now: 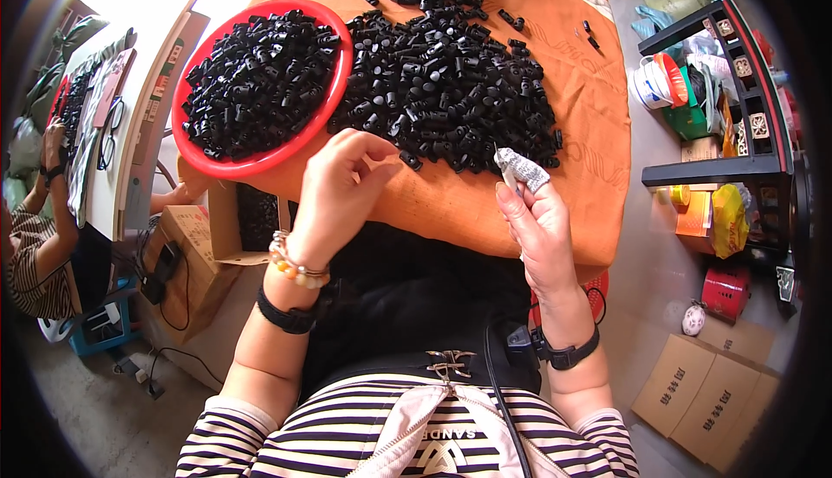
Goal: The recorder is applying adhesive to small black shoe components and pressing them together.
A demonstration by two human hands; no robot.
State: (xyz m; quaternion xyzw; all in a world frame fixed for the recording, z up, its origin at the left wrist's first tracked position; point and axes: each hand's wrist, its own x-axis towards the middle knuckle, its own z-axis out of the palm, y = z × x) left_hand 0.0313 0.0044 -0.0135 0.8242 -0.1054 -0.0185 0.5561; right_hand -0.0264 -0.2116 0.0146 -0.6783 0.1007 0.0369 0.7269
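Observation:
My left hand (341, 190) is raised over the table's near edge, fingers bent and thumb close to forefinger. Whatever may be pinched there is too small or hidden to make out. Just past its fingertips lies a small black cylindrical piece (410, 161) at the edge of a large pile of black plastic pieces (451, 88). To the right, my right hand (542, 235) grips a thin pointed tool (510, 176) between thumb and forefinger. Grey-white cloth (525, 169) is wrapped at that forefinger. A red basin (345, 71), heaped with similar black pieces, stands at the left.
An orange cloth (585, 105) covers the table. Open cardboard boxes (227, 222) stand below its left side. Dark shelves (711, 170) with bags and buckets line the right, above flattened cartons (706, 396). A person in stripes (39, 253) shows far left, perhaps a reflection.

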